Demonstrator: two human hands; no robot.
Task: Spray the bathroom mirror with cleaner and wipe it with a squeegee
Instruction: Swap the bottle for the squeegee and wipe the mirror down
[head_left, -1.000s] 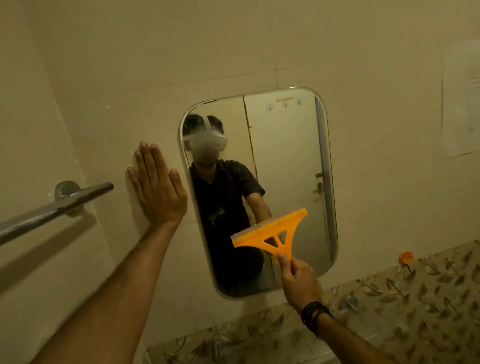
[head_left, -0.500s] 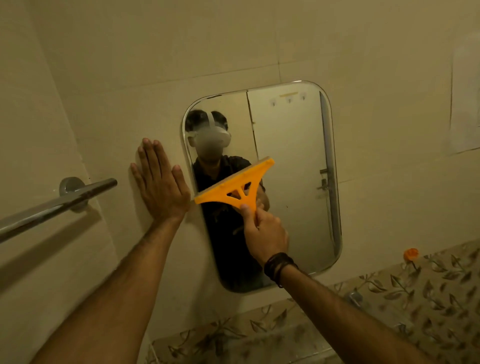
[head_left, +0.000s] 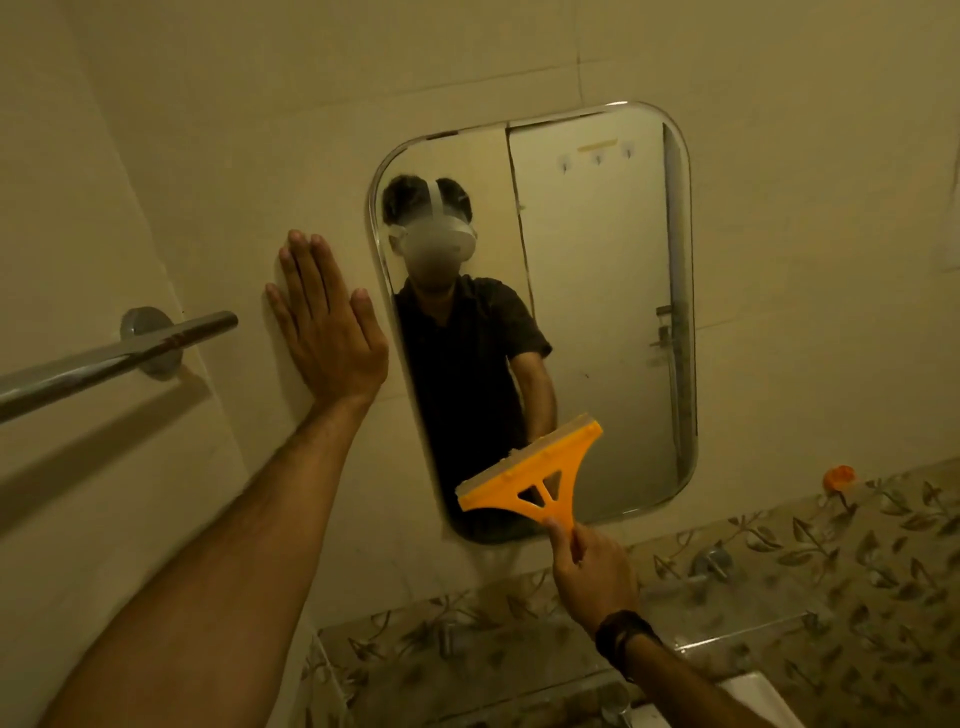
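A rounded rectangular mirror (head_left: 602, 291) hangs on the beige tiled wall and reflects a person in a dark shirt. My right hand (head_left: 589, 577) grips the handle of an orange squeegee (head_left: 535, 480). Its blade lies tilted against the lower part of the mirror, left of centre. My left hand (head_left: 324, 325) presses flat on the wall just left of the mirror, fingers straight and pointing up. No spray bottle is in view.
A chrome towel bar (head_left: 114, 358) juts from the left wall near my left forearm. Leaf-patterned tiles (head_left: 779, 561) run below the mirror, with a small orange object (head_left: 839, 477) at the right. A white basin edge (head_left: 748, 691) shows at the bottom right.
My right hand has drawn the squeegee from the mirror's upper left down to its lower part. My left hand has stayed flat on the wall.
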